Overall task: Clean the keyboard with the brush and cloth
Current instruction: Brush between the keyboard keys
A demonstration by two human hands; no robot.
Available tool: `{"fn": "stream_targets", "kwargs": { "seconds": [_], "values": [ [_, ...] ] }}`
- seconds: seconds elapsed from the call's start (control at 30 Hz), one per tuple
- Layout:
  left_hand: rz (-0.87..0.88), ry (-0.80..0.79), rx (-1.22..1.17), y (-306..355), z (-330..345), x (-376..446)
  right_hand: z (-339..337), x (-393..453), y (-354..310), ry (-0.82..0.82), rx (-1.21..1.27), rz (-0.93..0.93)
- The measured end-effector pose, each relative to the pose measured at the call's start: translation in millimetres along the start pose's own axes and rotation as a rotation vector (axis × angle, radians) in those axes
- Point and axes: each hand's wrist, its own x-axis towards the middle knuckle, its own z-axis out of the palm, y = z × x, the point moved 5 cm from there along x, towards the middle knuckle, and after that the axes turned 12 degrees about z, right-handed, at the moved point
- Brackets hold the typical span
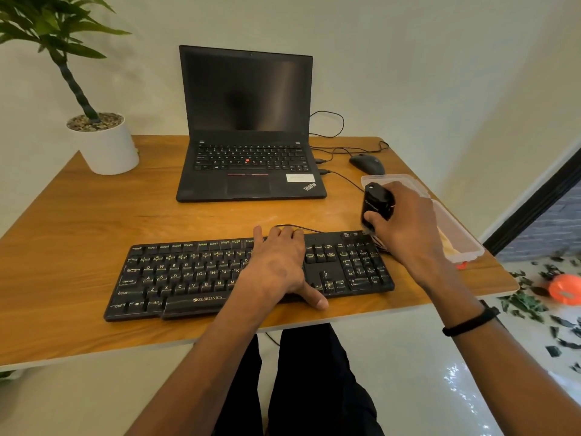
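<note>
The left hand (pixel 276 262) is lying flat, fingers relaxed and spread, on the middle of the keyboard (pixel 201 275), steadying it on the counter (pixel 94 221), with the thumb hanging over the near edge. The right hand (pixel 405 221) is gripping the black brush (pixel 377 204), fingers curled round its body, and is holding its lower end against the far right corner of the keyboard, above the number pad; the bristles themselves are hidden behind the hand. Brushing therefore appears to be under way at that corner, and how many keys are already swept cannot be told; wiping seems not yet begun, since no cloth is in either hand. A pale material inside the clear plastic box (pixel 452 228), just right of the keyboard, may be the cloth, though this is uncertain. The keyboard's cable (pixel 301 228) is running from behind the left hand toward the brush and could snag it. Farther back, an open laptop (pixel 248 127) is standing with a dark screen, a mouse (pixel 366 163) is lying to its right, and a potted plant (pixel 103 143) is occupying the far left corner. On the floor to the right, an orange object (pixel 564 289) is sitting among scattered dark leaves.
</note>
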Motion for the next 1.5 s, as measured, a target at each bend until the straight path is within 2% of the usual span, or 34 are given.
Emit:
{"fn": "stream_targets", "kwargs": {
  "seconds": [0.37,0.6,0.73,0.9,1.17,1.33,1.5],
  "values": [
    [-0.026,-0.017,0.02,2.1,-0.9,0.0,16.4,-11.4,-17.2,-0.167,0.126,0.002],
    [-0.009,-0.01,0.009,1.7,0.4,0.4,2.2,-5.4,-3.7,-0.022,-0.011,-0.011],
    [-0.016,-0.016,0.009,1.8,0.6,0.2,11.7,-15.9,-10.9,-0.064,-0.019,-0.042],
    [-0.022,-0.018,0.016,2.1,0.7,1.6,16.1,-14.7,-15.4,-0.132,0.107,-0.013],
    [-0.011,-0.016,0.024,0.7,2.2,2.2,-1.9,-4.1,3.4,-0.046,-0.006,-0.092],
    [-0.007,-0.016,0.024,1.2,1.7,2.3,-7.0,-2.8,7.4,-0.19,0.042,-0.121],
    [-0.014,-0.033,0.035,2.4,-0.4,3.0,-13.9,4.1,13.0,-0.317,-0.043,-0.177]
  ]
}}
